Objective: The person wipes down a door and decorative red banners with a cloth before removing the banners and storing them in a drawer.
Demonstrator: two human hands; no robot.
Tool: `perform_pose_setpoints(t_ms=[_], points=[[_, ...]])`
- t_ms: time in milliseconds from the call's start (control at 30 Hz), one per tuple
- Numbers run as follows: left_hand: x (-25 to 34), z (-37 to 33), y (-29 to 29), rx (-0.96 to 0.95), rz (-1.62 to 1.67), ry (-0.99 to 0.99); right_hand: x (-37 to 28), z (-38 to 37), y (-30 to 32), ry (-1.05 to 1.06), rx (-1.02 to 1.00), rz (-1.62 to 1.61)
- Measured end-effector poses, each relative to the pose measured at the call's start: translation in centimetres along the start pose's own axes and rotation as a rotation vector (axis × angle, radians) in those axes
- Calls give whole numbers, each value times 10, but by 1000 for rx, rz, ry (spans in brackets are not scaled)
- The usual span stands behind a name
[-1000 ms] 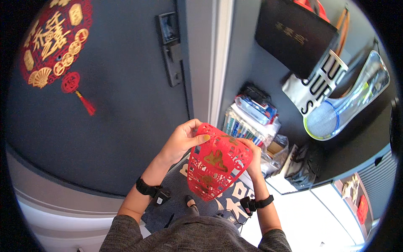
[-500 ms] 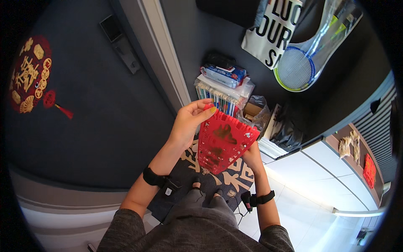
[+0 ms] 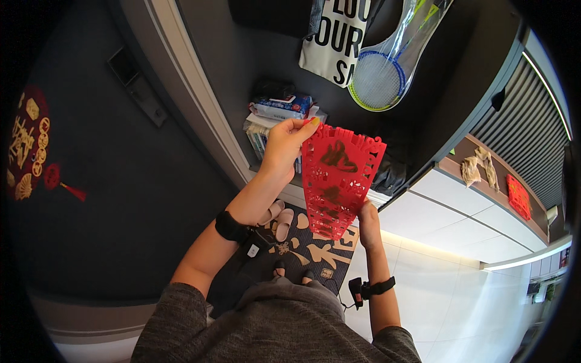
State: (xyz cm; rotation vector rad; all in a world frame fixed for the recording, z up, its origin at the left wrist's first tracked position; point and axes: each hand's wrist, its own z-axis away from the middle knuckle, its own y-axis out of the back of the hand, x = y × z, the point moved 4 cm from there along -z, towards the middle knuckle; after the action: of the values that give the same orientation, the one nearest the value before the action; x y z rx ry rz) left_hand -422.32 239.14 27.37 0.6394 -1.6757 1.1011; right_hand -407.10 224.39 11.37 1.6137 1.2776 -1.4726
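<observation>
A red cut-out paper banner (image 3: 340, 184) with lacy edges and dark gold characters hangs in front of me at a slant. Pinched at its top left corner, it is gripped between the thumb and fingers of my left hand (image 3: 283, 146). My right hand (image 3: 370, 227) is closed at the lower right edge, thumb against the paper; most of those fingers are hidden behind it. The banner narrows downward in view, its lower end over the doormat. Each wrist wears a black strap with a small device.
A dark door (image 3: 91, 212) stands left. Beyond the banner are stacked books (image 3: 257, 136), a blue wipes pack (image 3: 284, 107), a tote bag (image 3: 333, 51) and badminton rackets (image 3: 380, 78). Slippers (image 3: 283, 222) lie on the patterned doormat (image 3: 333, 275). A white cabinet (image 3: 451, 206) stands right.
My view has swung to the right. The banner is raised and shows more of its length, its top more level. My right hand sits lower along its edge, and slippers have come into view.
</observation>
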Motion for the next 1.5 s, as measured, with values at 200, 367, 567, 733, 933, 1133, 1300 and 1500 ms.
perform_pose_setpoints(t_ms=[200,367,567,733,933,1133,1300,1500], points=[[-3,-20,-14,-189,-82,85,-4,8,-9,-49,64,-22],[-31,-43,5,-77,-183,-32,-19,-2,11,-23,286,-208],[-114,-15,65,-617,-398,611,-31,10,49,45,366,-415],[-163,21,86,-787,-379,1155,-41,19,58,117,386,-480],[-244,6,100,-525,370,1178,-31,49,55,98,381,-610],[-258,17,46,-609,477,1091,-24,90,47,-61,490,-431],[-246,42,-23,-835,376,1104,-8,118,60,-171,615,-348],[-270,89,-108,-995,333,1237,-17,165,112,-170,902,-141]])
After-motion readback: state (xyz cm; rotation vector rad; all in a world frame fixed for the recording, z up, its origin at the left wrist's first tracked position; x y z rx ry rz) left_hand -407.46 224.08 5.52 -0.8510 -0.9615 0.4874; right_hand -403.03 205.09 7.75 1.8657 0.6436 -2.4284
